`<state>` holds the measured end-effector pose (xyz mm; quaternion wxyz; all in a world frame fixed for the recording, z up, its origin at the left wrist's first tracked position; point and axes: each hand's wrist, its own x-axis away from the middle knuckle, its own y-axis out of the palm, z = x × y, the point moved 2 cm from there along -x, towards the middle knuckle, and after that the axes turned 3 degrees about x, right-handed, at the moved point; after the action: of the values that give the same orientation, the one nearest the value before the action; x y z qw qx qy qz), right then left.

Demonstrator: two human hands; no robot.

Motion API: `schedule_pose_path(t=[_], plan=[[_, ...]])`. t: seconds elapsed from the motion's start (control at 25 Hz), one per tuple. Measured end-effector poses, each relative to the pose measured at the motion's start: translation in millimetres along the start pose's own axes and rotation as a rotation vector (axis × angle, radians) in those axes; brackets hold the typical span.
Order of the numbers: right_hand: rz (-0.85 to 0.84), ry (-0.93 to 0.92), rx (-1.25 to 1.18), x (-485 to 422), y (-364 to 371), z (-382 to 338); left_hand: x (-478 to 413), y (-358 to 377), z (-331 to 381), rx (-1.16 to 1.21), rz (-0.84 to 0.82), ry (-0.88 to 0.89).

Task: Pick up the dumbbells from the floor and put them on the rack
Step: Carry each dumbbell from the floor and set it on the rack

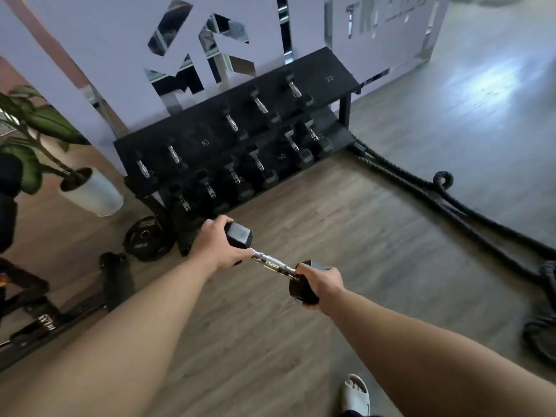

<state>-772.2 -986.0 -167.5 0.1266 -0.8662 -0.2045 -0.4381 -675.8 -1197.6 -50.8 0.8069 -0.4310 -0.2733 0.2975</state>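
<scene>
I hold one black hex dumbbell [272, 263] with a chrome handle in the air above the wood floor. My left hand [215, 245] grips its far head and my right hand [322, 285] grips its near head. The black two-tier rack [334, 66] stands beyond it against the wall, with several dumbbells on both shelves. The top shelf has a bare slot marked 10 and another marked 20 at its right end. No other dumbbell shows on the floor.
A black battle rope [451, 206] runs from the rack's right foot across the floor to the right. A weight plate [147, 239] leans at the rack's left foot. A potted plant [90, 191] stands left. My sandalled foot [356, 395] is below.
</scene>
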Motion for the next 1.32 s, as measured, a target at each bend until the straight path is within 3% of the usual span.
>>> schedule_pose_path(t=[0.28,0.44,0.8,1.32], plan=[[-0.029,-0.034,-0.021,-59,113,-116,-153,-74,-39,-0.039,0.040,0.066],[0.066,-0.086,-0.060,-98,185,-177,-247,-105,-76,0.006,0.024,0.148],[0.123,-0.068,-0.169,-152,316,-263,-416,-181,-111,-0.092,-0.065,0.285],[0.117,-0.041,-0.152,-307,458,-413,-650,-221,-168,-0.219,-0.014,0.208]])
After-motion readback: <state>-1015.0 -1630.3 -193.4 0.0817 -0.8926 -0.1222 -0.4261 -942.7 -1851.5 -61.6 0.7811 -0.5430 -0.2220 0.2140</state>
